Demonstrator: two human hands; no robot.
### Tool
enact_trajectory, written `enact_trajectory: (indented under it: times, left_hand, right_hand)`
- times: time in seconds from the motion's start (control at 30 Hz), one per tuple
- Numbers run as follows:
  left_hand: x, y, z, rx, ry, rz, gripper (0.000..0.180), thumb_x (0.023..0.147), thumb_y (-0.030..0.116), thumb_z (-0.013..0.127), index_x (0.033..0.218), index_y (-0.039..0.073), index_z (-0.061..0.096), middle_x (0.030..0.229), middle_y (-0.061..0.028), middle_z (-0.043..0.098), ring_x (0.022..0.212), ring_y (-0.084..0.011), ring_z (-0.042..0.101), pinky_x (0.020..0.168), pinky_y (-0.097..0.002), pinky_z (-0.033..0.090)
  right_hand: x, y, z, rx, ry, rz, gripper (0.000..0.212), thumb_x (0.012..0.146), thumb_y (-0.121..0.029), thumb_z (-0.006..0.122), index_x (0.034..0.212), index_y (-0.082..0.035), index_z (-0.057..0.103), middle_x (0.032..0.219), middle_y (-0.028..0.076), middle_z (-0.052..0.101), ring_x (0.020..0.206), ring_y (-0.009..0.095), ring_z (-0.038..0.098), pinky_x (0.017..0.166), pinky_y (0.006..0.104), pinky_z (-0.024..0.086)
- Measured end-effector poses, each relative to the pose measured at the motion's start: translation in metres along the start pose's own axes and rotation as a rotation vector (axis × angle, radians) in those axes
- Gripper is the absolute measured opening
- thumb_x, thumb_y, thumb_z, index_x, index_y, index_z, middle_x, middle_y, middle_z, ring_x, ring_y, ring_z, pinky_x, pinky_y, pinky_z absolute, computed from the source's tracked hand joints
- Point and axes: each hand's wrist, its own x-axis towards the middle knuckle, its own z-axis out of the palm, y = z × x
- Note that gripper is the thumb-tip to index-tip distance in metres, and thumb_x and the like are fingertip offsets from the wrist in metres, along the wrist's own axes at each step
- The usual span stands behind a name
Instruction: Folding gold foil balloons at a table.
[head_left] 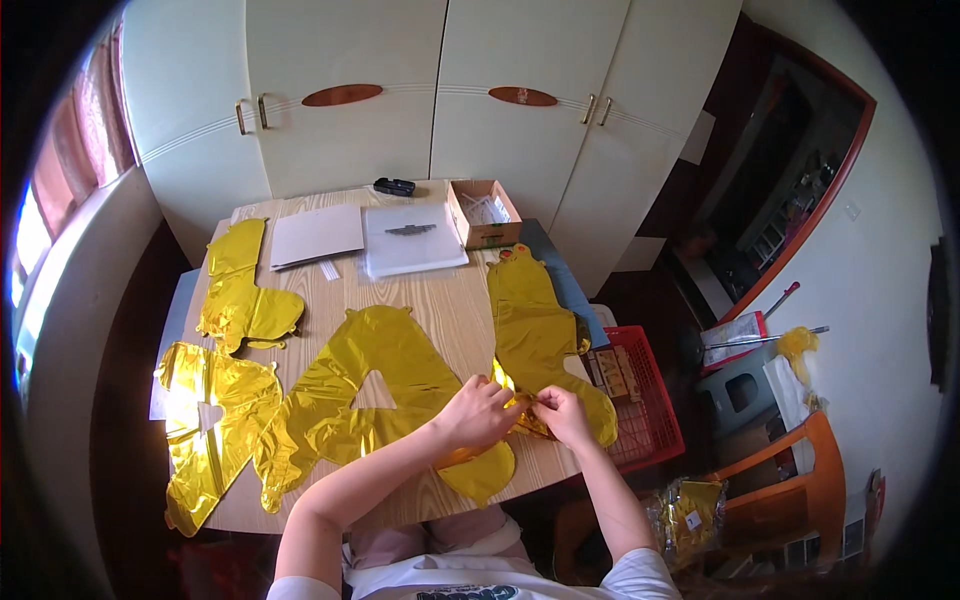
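Observation:
Several flat gold foil letter balloons lie across the wooden table. My left hand (476,411) and my right hand (562,414) meet near the front right, with fingers pinched on the lower left part of the right-hand foil balloon (523,305). The foil between them is crumpled and shiny, and the fingers partly hide the exact spot. Under my left forearm lies a large A-shaped foil balloon (400,347), reaching toward the front edge. At the far left is an L-shaped foil balloon (237,285), and below it another A-shaped foil balloon (243,402) catches bright light.
Pale cards (317,235), clear plastic sleeves (418,260) and a cardboard box (489,232) of white sticks stand at the back beside a black object (394,187). Right of the table are a red basket (660,405) and a wooden chair (815,480) with a gold foil package (694,510).

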Motion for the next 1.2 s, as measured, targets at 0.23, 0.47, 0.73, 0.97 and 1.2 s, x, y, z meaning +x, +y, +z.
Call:
enact_trajectory:
  times: [0.23, 0.47, 0.73, 0.97, 1.2]
  left_hand:
    - [0.005, 0.003, -0.003, 0.050, 0.077, 0.055, 0.028, 0.083, 0.037, 0.064, 0.102, 0.016, 0.064, 0.097, -0.0030, 0.058, 0.102, -0.0184, 0.054, 0.087, -0.0379, 0.041]
    - [0.007, -0.007, 0.024, -0.170, -0.100, -0.167, 0.017, 0.086, 0.029, 0.062, 0.087, 0.012, 0.059, 0.085, -0.0031, 0.061, 0.088, -0.0211, 0.061, 0.078, -0.0367, 0.045]
    - [0.029, -0.043, 0.043, -0.134, -0.244, -0.086, 0.077, 0.076, 0.067, 0.064, 0.116, 0.003, 0.054, 0.135, -0.0214, 0.047, 0.137, -0.0381, 0.034, 0.113, -0.0509, 0.025]
    - [0.038, -0.040, 0.042, -0.047, -0.432, -0.156, 0.104, 0.069, 0.085, 0.052, 0.152, 0.027, 0.028, 0.154, -0.0236, 0.023, 0.142, -0.0483, 0.018, 0.114, -0.0591, 0.015]
    - [0.043, -0.037, 0.041, -0.020, -0.479, -0.164, 0.107, 0.067, 0.089, 0.047, 0.153, 0.030, 0.023, 0.156, -0.0233, 0.019, 0.142, -0.0497, 0.015, 0.114, -0.0604, 0.013]
  right_hand:
    - [0.002, 0.005, -0.005, 0.047, -0.006, 0.034, 0.014, 0.087, -0.009, 0.071, 0.088, 0.001, 0.061, 0.078, 0.001, 0.065, 0.073, 0.006, 0.059, 0.065, 0.0237, 0.048]
    - [0.002, -0.010, -0.005, 0.273, -0.025, 0.141, 0.010, 0.090, -0.006, 0.067, 0.089, -0.004, 0.057, 0.080, -0.002, 0.059, 0.073, 0.004, 0.052, 0.065, 0.0200, 0.043]
    - [0.025, -0.016, -0.045, 0.358, 0.265, 0.124, 0.009, 0.093, -0.012, 0.064, 0.092, -0.007, 0.056, 0.080, -0.003, 0.058, 0.072, 0.007, 0.053, 0.067, 0.0215, 0.043]
    - [0.107, 0.000, -0.148, -0.005, 0.396, 0.054, 0.012, 0.095, -0.017, 0.060, 0.093, -0.004, 0.058, 0.086, 0.003, 0.061, 0.079, 0.010, 0.055, 0.072, 0.0269, 0.047]
    - [0.176, -0.022, -0.253, -0.045, 0.770, -0.034, 0.020, 0.097, -0.021, 0.057, 0.100, -0.001, 0.058, 0.092, 0.007, 0.061, 0.086, 0.016, 0.056, 0.080, 0.0334, 0.047]
